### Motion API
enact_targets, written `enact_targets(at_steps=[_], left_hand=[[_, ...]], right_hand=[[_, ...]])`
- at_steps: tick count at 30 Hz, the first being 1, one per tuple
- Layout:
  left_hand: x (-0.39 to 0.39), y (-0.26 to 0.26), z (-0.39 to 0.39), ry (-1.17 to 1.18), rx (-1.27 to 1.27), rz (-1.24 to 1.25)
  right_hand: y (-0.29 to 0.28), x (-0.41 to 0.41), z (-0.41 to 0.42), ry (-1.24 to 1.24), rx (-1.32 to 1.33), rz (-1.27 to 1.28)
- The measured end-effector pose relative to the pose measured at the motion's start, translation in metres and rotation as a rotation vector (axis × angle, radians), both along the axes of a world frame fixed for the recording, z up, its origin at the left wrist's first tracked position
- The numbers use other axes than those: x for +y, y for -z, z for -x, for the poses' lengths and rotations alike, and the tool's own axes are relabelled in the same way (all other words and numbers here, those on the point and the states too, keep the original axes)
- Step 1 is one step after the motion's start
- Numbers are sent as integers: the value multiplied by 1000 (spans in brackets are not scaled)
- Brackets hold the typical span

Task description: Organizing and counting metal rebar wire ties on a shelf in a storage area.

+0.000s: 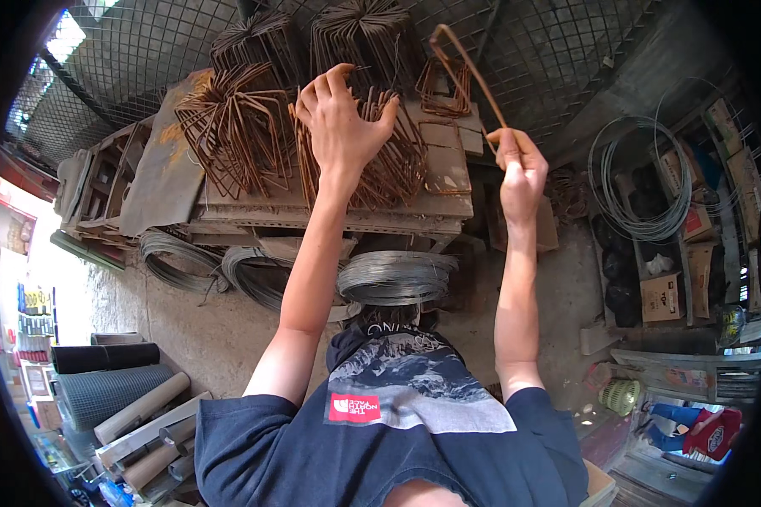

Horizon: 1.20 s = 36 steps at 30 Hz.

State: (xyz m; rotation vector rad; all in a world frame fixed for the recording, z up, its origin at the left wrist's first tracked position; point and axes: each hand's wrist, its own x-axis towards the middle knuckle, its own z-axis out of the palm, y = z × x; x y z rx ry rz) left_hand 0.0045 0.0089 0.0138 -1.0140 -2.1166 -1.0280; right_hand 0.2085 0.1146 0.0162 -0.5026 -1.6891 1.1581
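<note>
My right hand (522,174) grips a bent rusty steel bar (475,63), apparently a rebar stirrup, by its lower end. The bar sticks up and to the left, clear of the table. With fingers spread and bent, my left hand (342,120) is over a bundle of rusty rebar stirrups (399,161) and hides part of it. Whether the fingertips touch the bars cannot be told. Another stirrup bundle (234,127) lies to its left, and darker bundles (361,32) stand behind. A few loose stirrups (445,89) lie at the right on the worn table (387,218).
Coils of steel wire (396,279) lie below the table's front edge. A wire mesh wall (539,57) rises behind. At right hangs a loose wire coil (640,177) beside shelves with cardboard boxes (661,298). Mesh rolls (114,393) lie at lower left. A person (691,431) is at far right.
</note>
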Motion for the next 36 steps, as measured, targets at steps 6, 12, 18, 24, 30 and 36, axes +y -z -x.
enact_targets(at_steps=[6,12,18,24,30,36], left_hand=[[-1,-1,0,10,-17,-31],[-2,-3,-1,-3,-2,-2],[-4,-5,3,-31,-50,58],[-10,-10,2,96,-86,84],[-9,-3,9,88,-111,46],[-8,0,15,196,-221,-59]], right_hand=[[1,-22,15,-75,-94,-208],[37,-22,9,-45,-85,-233],[70,-19,6,-47,-71,-188],[87,-27,3,-13,-119,-211],[106,-36,13,-17,-126,-294],[127,-39,16,67,-16,-429]])
